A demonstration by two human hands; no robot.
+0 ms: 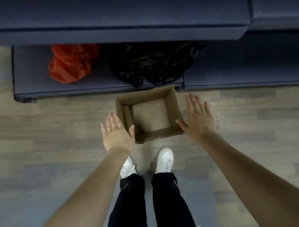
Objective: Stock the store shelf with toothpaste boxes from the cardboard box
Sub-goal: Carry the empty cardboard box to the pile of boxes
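A brown cardboard box [172,102] stands open on the wooden floor just in front of the dark shelf unit; its inside shows only bare cardboard, with no toothpaste boxes visible. My left hand [116,133] hovers flat at the box's left side, fingers apart, its thumb near the box's front left corner. My right hand [198,116] is spread flat at the box's right side, thumb close to the right wall. Neither hand holds anything.
The dark blue shelf [35,83] at floor level holds a red plastic bag [71,64] and a black plastic bag [152,63]. An upper shelf [112,14] overhangs it. My white shoes [164,159] stand behind the box.
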